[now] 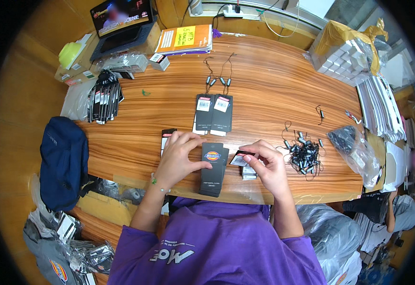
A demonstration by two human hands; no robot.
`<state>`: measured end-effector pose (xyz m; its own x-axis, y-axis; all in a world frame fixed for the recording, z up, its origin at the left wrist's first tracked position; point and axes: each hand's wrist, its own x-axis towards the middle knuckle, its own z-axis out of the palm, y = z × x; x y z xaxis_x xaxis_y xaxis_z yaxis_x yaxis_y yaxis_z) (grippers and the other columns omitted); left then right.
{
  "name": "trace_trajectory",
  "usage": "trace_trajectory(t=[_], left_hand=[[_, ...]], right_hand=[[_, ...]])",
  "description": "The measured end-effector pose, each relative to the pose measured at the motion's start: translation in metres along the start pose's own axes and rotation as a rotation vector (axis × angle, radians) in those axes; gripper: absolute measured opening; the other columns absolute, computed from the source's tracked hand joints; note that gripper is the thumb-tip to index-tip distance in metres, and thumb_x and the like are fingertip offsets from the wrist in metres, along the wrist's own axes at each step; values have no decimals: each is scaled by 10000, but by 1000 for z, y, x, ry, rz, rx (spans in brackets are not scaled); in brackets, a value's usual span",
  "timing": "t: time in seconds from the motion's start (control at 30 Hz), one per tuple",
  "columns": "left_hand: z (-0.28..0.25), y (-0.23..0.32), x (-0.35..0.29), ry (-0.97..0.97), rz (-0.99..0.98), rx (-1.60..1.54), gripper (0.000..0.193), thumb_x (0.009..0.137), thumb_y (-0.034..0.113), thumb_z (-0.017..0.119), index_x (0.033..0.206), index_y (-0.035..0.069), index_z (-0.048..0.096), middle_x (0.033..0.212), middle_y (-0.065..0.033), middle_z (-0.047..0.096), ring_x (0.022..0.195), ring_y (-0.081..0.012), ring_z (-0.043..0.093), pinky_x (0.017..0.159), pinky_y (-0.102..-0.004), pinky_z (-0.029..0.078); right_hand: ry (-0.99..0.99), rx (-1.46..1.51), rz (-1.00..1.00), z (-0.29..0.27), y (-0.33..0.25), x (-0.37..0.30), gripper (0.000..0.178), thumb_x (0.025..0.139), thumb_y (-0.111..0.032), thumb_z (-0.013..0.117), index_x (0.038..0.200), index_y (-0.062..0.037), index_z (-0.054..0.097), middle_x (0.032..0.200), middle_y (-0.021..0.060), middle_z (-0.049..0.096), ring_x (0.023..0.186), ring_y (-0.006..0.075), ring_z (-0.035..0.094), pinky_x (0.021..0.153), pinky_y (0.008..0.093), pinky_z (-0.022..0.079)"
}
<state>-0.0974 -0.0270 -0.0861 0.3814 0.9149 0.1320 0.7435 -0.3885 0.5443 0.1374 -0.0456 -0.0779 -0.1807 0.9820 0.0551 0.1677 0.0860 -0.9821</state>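
A stack of dark grey hang tags point(211, 178) with a coloured oval logo lies in front of me at the table's near edge. My left hand point(179, 159) is on its left, fingers apart, with the thumb tip touching the top tag. Partly hidden under that hand is another black tag with a red strip point(167, 134). To the right of the stack, my right hand point(268, 167) pinches a small black-and-white label point(240, 157). A small pile of similar labels point(249, 174) sits just below it. Farther off lie two tags with barcode labels and strings point(212, 113).
A heap of black string fasteners point(305, 154) lies to the right, near a plastic bag point(357, 154). Bundled tags point(105, 99) and a navy pouch point(64, 161) are on the left. At the back stand a laptop point(122, 26), orange notebooks point(183, 39) and a bag of small white boxes point(345, 54).
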Motion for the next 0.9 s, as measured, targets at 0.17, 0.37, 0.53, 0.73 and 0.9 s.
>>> trace_trajectory(t=[0.17,0.37,0.53,0.73,0.9], left_hand=[[3,1,-4,77,-79,-324,415,677,213,769,996,10,596,970,-86,598,909,-198,557,796,-302,446],[3,18,-16,57,-358,-1004,53,827,-24,595,850,-15,548,802,-44,635,704,-55,569,617,-177,446],[8,21,-10,232,-316,-974,61,830,-34,588,877,-26,550,821,-64,641,730,-65,583,638,-172,454],[20,56,0,117,-249,-1105,259,798,-74,607,1048,-54,543,908,-113,651,852,-117,619,757,-203,487],[15,45,-1,173,-247,-1064,259,803,-65,605,1053,-53,538,912,-111,652,848,-114,619,750,-200,486]], right_hand=[[-32,-27,-11,1,2,-2,169,790,-2,611,952,4,660,806,53,585,708,117,521,641,238,418],[-48,-27,-228,12,-13,2,195,774,2,634,968,-3,659,793,78,599,728,164,559,650,267,443],[117,-40,-302,0,-20,-1,252,758,16,656,1008,-2,628,786,82,583,660,143,536,598,266,438],[209,-116,-273,10,-6,-7,405,710,-25,725,1086,-30,574,793,73,551,602,132,505,560,258,443],[436,-534,-45,-79,37,11,82,755,-71,658,795,-4,634,746,110,606,676,236,584,622,313,465]])
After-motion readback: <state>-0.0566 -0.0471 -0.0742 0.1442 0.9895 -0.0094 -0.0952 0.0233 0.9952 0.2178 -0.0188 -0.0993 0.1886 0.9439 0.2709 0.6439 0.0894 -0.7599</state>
